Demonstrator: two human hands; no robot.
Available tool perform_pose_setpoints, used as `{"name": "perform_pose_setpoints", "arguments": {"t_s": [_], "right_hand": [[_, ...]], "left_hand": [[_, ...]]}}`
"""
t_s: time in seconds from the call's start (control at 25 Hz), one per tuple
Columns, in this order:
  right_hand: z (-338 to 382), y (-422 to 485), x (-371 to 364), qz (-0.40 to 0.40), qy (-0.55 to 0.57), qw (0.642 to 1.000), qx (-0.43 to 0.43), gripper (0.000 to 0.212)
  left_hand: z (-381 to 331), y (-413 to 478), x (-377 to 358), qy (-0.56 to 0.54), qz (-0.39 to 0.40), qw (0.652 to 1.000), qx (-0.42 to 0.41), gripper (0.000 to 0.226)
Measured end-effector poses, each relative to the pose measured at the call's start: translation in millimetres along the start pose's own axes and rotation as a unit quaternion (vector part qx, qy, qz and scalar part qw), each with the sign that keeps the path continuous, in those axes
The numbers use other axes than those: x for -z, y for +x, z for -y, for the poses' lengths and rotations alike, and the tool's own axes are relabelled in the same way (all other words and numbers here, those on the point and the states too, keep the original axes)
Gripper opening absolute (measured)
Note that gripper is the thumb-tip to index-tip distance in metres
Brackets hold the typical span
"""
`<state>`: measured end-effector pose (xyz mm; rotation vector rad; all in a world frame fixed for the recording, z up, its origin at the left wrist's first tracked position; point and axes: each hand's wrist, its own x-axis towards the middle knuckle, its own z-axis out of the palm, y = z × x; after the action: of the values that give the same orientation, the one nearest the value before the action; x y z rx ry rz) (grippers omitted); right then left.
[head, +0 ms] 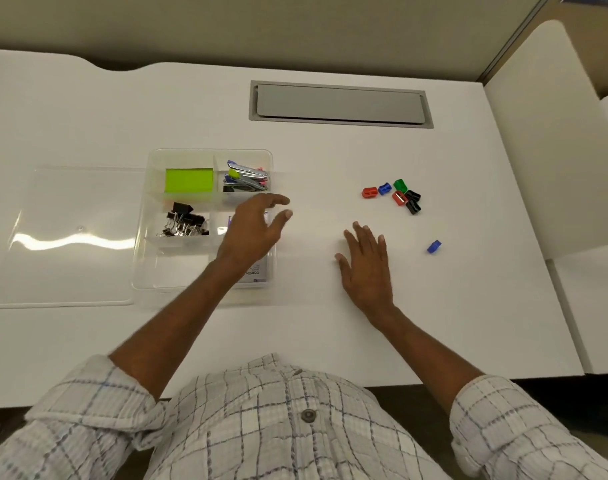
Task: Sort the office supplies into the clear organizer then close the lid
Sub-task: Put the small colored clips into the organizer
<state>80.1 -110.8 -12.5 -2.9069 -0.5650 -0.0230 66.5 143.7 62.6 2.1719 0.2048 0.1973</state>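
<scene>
Clear organizer (205, 157) sits lidless on white desk (330, 323) beside loose sharpeners (392, 195).

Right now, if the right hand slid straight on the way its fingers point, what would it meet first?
Nothing close: the right hand points up the bare table, left of the sharpener cluster; first would likely be the grey cable hatch.

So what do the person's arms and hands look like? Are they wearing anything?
Both hands are bare: no gloves, rings or watch that I can see on the left hand or the right hand. The forearms are bare too. The shirt is white with a blue and grey check pattern and a dark button, and its sleeves are rolled up near the elbows.
</scene>
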Motion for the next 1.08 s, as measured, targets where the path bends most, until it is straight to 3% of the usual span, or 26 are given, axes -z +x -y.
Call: {"name": "perform_pose_setpoints", "arguments": {"t_s": [0.2,0.36,0.48,0.64,0.76,0.84,0.96,1.08], "right_hand": [[-41.4,-10.3,13.3,-0.016,0.104,0.988,-0.115,0.032],[-54.5,-10.0,23.1,-0.034,0.185,0.971,-0.147,0.02],[-52.3,-13.0,35.7,-0.053,0.312,0.939,-0.132,0.029],[-43.9,-16.0,53.0,-0.056,0.416,0.902,-0.103,0.044],[-50.2,-17.2,59.7,-0.056,0.41,0.905,-0.099,0.039],[-63.1,-16.7,61.2,-0.1,0.382,0.912,-0.109,0.033],[-98.8,-14.7,57.6,-0.126,0.285,0.939,-0.144,0.033],[-137.7,-15.5,47.7,-0.031,0.205,0.958,-0.197,0.037]], "left_hand": [[-25.0,-9.7,-47.7,0.005,0.082,0.996,-0.036,0.027],[-41.2,-11.7,-83.1,-0.043,0.143,0.989,-0.002,0.026],[-49.7,-9.5,-104.6,-0.134,0.187,0.963,0.142,0.029],[-65.3,-9.8,-129.5,-0.289,0.194,0.875,0.337,0.035],[-78.4,-17.9,-146.0,-0.365,0.221,0.813,0.396,0.041],[-84.5,-20.9,-153.8,-0.409,0.216,0.787,0.408,0.043],[-92.1,-18.5,-161.7,-0.387,0.212,0.8,0.408,0.044],[-94.7,-10.8,-163.4,-0.361,0.212,0.812,0.407,0.042]]}}
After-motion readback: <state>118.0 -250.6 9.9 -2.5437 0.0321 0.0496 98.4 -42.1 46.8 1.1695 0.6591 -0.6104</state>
